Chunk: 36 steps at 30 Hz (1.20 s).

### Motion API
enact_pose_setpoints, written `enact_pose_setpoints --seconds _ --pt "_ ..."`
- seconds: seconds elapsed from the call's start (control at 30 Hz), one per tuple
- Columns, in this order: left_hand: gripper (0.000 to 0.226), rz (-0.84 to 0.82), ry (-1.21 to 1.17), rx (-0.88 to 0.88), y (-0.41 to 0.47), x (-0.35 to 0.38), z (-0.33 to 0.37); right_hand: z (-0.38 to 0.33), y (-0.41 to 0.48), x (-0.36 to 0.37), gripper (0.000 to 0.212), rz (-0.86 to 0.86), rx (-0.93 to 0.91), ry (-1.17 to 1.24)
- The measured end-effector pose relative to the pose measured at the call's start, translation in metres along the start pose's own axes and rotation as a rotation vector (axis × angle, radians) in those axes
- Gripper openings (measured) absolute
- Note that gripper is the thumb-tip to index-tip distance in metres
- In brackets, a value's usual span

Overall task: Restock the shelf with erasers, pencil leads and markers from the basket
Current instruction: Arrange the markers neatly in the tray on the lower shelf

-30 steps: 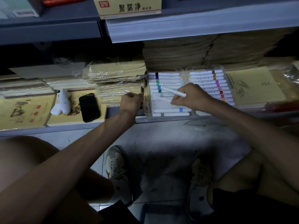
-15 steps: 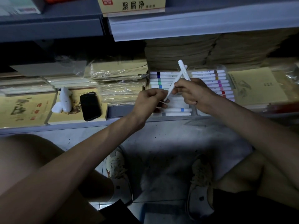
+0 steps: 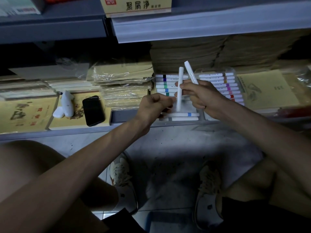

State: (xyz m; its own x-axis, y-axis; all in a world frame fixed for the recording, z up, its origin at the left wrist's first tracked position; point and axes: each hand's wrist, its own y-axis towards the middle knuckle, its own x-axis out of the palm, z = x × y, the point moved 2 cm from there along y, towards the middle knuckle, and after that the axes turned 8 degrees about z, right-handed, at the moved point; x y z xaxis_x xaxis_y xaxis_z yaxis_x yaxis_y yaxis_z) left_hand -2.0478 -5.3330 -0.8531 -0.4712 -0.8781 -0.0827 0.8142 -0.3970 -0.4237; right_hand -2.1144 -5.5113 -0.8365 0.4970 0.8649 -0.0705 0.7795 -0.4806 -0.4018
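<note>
Over the marker tray (image 3: 202,116), right hand (image 3: 202,96) pinches two markers (image 3: 180,76); left hand (image 3: 154,107) curled, hold unclear. Likely next: lay them flat in tray.

- Left hand (image 3: 154,106): fingers curled, palm side hidden; can't tell if it grips anything.
- Right hand (image 3: 203,98) covers the lower part of the tilted white plastic marker (image 3: 190,72).
- Clear plastic marker tray (image 3: 186,106): mid rows hidden behind both hands.
- Barrel print too small to read.
- Yellow cardboard box w/ black characters (image 3: 136,5): top cut off by the edge.
</note>
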Motion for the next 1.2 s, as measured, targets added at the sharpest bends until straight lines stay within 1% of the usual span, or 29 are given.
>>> enact_pose_setpoints --seconds 0.1,0.17,0.27,0.33,0.4,0.47,0.57,0.63,0.7,0.83,0.93,1.0,1.07,1.17,1.2 --pt "0.016 0.066 -0.017 -0.001 0.008 -0.006 0.002 -0.001 -0.001 0.000 0.019 0.030 -0.008 -0.114" --pt "0.020 0.095 -0.072 -0.018 0.013 -0.010 0.005 0.000 0.000 -0.001 0.019 0.032 -0.018 -0.163" --pt "0.026 0.064 -0.142 -0.051 0.017 -0.014 0.008 0.003 0.002 -0.003 0.016 -0.008 -0.069 -0.257" --pt "0.030 0.057 -0.155 -0.066 0.018 -0.015 0.008 0.005 0.003 -0.004 0.021 -0.022 -0.125 -0.326" --pt "0.027 0.072 -0.151 -0.075 0.019 -0.015 0.007 0.006 0.005 -0.005 0.024 -0.023 -0.175 -0.400" --pt "0.020 0.092 -0.121 -0.087 0.021 -0.015 0.005 0.007 0.006 -0.007 0.024 -0.017 -0.231 -0.487" --pt "0.019 0.115 -0.012 -0.094 0.023 -0.014 0.003 0.011 0.007 -0.008 0.023 0.004 -0.305 -0.632" --pt "0.012 0.129 0.065 -0.082 0.022 -0.012 0.001 0.015 0.008 -0.009 0.021 0.021 -0.345 -0.728" --pt "0.015 0.160 0.137 -0.045 0.021 -0.010 -0.001 0.019 0.007 -0.009 0.018 0.039 -0.399 -0.839" --pt "0.016 0.281 0.138 -0.034 0.026 -0.017 -0.005 0.026 0.004 -0.005 0.016 0.043 -0.528 -1.041" --pt "0.017 0.336 0.151 -0.055 0.031 -0.024 -0.008 0.029 0.006 -0.003 0.019 0.070 -0.588 -1.092" --pt "0.020 0.299 0.155 -0.097 0.032 -0.025 -0.011 0.029 0.008 -0.001 0.021 0.080 -0.598 -1.116" --pt "0.025 0.228 0.142 -0.164 0.030 -0.023 -0.015 0.029 0.009 0.000 0.021 0.083 -0.589 -1.106" --pt "0.041 0.168 0.105 -0.222 0.030 -0.021 -0.024 0.028 0.010 0.001 0.020 0.098 -0.563 -1.054" --pt "0.043 0.162 0.107 -0.224 0.031 -0.020 -0.026 0.028 0.011 0.001 0.020 0.102 -0.565 -1.051"
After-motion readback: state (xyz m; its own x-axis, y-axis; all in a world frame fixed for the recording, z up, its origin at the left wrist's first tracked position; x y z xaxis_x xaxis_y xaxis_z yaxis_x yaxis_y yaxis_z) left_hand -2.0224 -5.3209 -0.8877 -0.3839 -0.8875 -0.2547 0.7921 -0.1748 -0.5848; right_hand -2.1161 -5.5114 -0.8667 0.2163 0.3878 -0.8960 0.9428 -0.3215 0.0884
